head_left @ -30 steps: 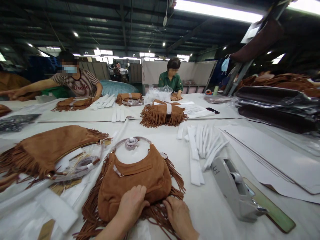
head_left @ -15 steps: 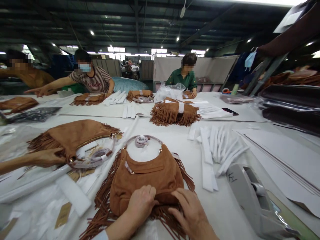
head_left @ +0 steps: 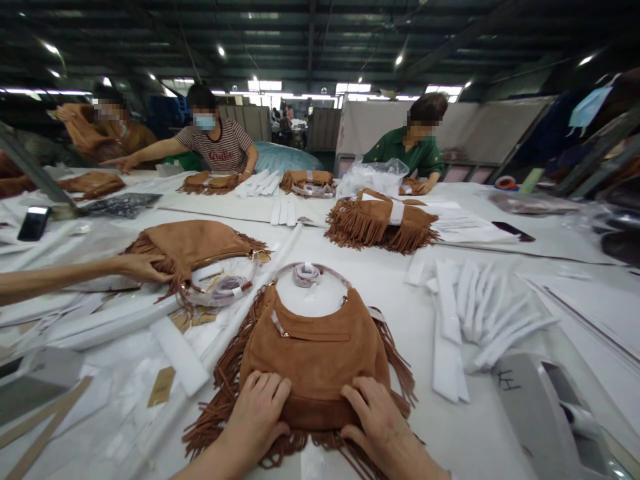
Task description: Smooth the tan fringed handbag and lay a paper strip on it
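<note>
A brown suede handbag (head_left: 320,353) with long fringe lies flat before me, its zipped pocket facing up and its wrapped handle arching away. My left hand (head_left: 261,405) grips the bottom edge at its left part, fingers on top and thumb at the near side. At the right part of that edge, my right hand (head_left: 374,408) holds the bag likewise, fingers bent over the suede. Fringe spreads out on both sides and under my wrists. A coiled strap (head_left: 306,274) rests inside the handle's loop.
On the left, another person's hand (head_left: 145,268) holds a second fringed bag (head_left: 193,240). White foam strips (head_left: 473,300) lie at right, by a grey tape dispenser (head_left: 540,413). A rolled, banded bag (head_left: 383,221) sits farther back. Several co-workers are across the table.
My left hand has moved left along the bag's bottom edge, so my hands are farther apart. The bottom edge now lies smoother. The view has turned somewhat left.
</note>
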Motion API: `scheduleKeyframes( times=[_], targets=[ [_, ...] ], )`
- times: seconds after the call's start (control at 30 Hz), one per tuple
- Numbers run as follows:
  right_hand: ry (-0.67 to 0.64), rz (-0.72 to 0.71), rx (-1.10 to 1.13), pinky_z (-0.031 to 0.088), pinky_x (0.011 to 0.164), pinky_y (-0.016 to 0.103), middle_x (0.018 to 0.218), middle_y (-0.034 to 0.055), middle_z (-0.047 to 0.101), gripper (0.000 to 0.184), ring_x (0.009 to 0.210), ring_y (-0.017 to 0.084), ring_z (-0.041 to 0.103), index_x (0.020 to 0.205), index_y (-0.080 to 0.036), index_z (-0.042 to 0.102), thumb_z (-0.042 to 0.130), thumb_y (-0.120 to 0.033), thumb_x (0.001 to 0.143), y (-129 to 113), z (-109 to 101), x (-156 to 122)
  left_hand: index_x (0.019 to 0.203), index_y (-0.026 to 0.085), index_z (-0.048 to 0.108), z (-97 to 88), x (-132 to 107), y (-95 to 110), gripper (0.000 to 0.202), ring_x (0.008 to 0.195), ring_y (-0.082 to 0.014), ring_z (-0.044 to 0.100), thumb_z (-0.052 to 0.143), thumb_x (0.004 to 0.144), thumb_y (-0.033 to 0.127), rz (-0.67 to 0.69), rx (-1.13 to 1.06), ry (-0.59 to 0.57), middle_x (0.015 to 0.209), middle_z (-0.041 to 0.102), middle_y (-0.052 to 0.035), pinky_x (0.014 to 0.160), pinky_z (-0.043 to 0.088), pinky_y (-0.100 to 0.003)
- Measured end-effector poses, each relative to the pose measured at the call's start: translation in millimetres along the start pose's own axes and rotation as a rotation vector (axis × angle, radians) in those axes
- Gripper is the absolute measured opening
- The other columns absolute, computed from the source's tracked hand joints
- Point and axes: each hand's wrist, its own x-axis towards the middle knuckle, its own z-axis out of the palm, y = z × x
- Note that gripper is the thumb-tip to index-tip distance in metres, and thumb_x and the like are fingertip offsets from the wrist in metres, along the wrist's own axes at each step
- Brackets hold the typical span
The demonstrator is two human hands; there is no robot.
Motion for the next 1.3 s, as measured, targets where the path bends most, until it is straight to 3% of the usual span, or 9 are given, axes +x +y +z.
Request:
scheduleKeyframes(
  times=[0.17, 0.3, 0.47, 0.67, 0.8, 0.97, 1.1, 1.2, 1.3],
  targets=[
    [-0.006, -0.083, -0.017, 0.051, 0.081, 0.042, 0.098, 0.0072, 0.059, 0.057, 0.090, 0.027, 0.055, 0.109, -0.017, 0.050, 0.084, -0.019, 0.063, 0, 3, -1, 0.100, 0.021, 0.052, 0.4, -7, -8, 0.033, 0.099, -0.0258, 0.049, 0.072, 0.073, 0.021, -0.005, -0.053, 0.082, 0.104, 0.057, -0.0043, 0.101, 0.031, -0.048],
    [0.063, -0.188, -0.052, 0.050, 0.073, 0.038, 0.083, 0.0045, 0.058, 0.018, 0.076, 0.023, 0.053, 0.098, -0.017, 0.052, 0.056, -0.012, 0.082, 5, 14, 0, 0.089, 0.020, 0.052, 7.6, -2, -13, 0.017, 0.090, -0.0238, 0.047, 0.055, 0.076, 0.009, 0.015, -0.005, 0.076, 0.091, 0.056, -0.0043, 0.093, 0.036, -0.043],
    [0.098, -0.293, -0.058, 0.047, 0.065, 0.030, 0.071, 0.0014, 0.054, 0.025, 0.065, 0.018, 0.050, 0.088, -0.019, 0.052, 0.035, -0.001, 0.087, 15, 22, 0, 0.080, 0.020, 0.051, 20.2, -1, -28, 0.022, 0.081, -0.0218, 0.046, 0.040, 0.079, 0.002, 0.113, 0.024, 0.048, 0.084, 0.055, -0.0048, 0.077, 0.037, -0.037],
    [0.041, -0.188, 0.006, 0.050, 0.068, 0.033, 0.081, 0.0038, 0.061, 0.009, 0.074, 0.020, 0.057, 0.097, -0.019, 0.054, 0.050, -0.015, 0.090, 4, 9, 7, 0.087, 0.020, 0.050, 14.6, 4, -32, 0.017, 0.091, -0.0232, 0.047, 0.051, 0.075, 0.009, 0.082, -0.081, -0.070, 0.095, 0.057, -0.0048, 0.081, 0.037, -0.038],
    [-0.085, -0.152, -0.024, 0.052, 0.074, 0.039, 0.099, 0.0076, 0.064, 0.058, 0.086, 0.026, 0.061, 0.114, -0.018, 0.051, 0.082, -0.037, 0.069, -29, 14, 26, 0.091, 0.019, 0.051, 4.9, 6, -22, 0.020, 0.094, -0.0240, 0.048, 0.054, 0.073, 0.009, 0.020, -0.071, -0.102, 0.098, 0.058, -0.0052, 0.083, 0.038, -0.039],
    [-0.089, -0.189, -0.093, 0.050, 0.063, 0.034, 0.082, 0.0008, 0.064, 0.032, 0.073, 0.022, 0.061, 0.102, -0.021, 0.053, 0.073, -0.018, 0.078, -44, 37, 41, 0.107, 0.022, 0.054, -14.1, -14, -26, 0.029, 0.107, -0.0251, 0.047, 0.065, 0.080, 0.025, 0.012, -0.204, 0.062, 0.113, 0.056, -0.0059, 0.097, 0.036, -0.042],
    [-0.005, -0.252, -0.077, 0.050, 0.060, 0.034, 0.079, 0.0016, 0.064, 0.015, 0.069, 0.022, 0.061, 0.104, -0.020, 0.053, 0.056, -0.021, 0.090, -36, 40, 41, 0.113, 0.022, 0.054, -19.1, -38, -48, 0.046, 0.106, -0.0262, 0.052, 0.072, 0.073, 0.037, -0.309, -0.491, 0.311, 0.114, 0.057, -0.0077, 0.094, 0.041, -0.041],
    [0.042, -0.278, -0.068, 0.052, 0.063, 0.034, 0.082, 0.0037, 0.066, 0.015, 0.071, 0.023, 0.062, 0.107, -0.019, 0.053, 0.046, -0.024, 0.094, -32, 41, 39, 0.097, 0.018, 0.058, -10.7, -45, -62, 0.029, 0.076, -0.0204, 0.058, 0.058, 0.081, 0.042, -0.605, -0.761, 0.327, 0.082, 0.062, -0.0035, 0.072, 0.046, -0.033],
    [0.097, -0.296, -0.072, 0.054, 0.066, 0.035, 0.086, 0.0060, 0.068, 0.022, 0.074, 0.023, 0.064, 0.109, -0.019, 0.054, 0.038, -0.026, 0.097, -28, 51, 35, 0.085, 0.017, 0.060, 0.1, -42, -68, 0.033, 0.069, -0.0196, 0.058, 0.052, 0.082, 0.049, -0.723, -0.853, 0.325, 0.071, 0.062, -0.0021, 0.067, 0.044, -0.031]
  ],
)
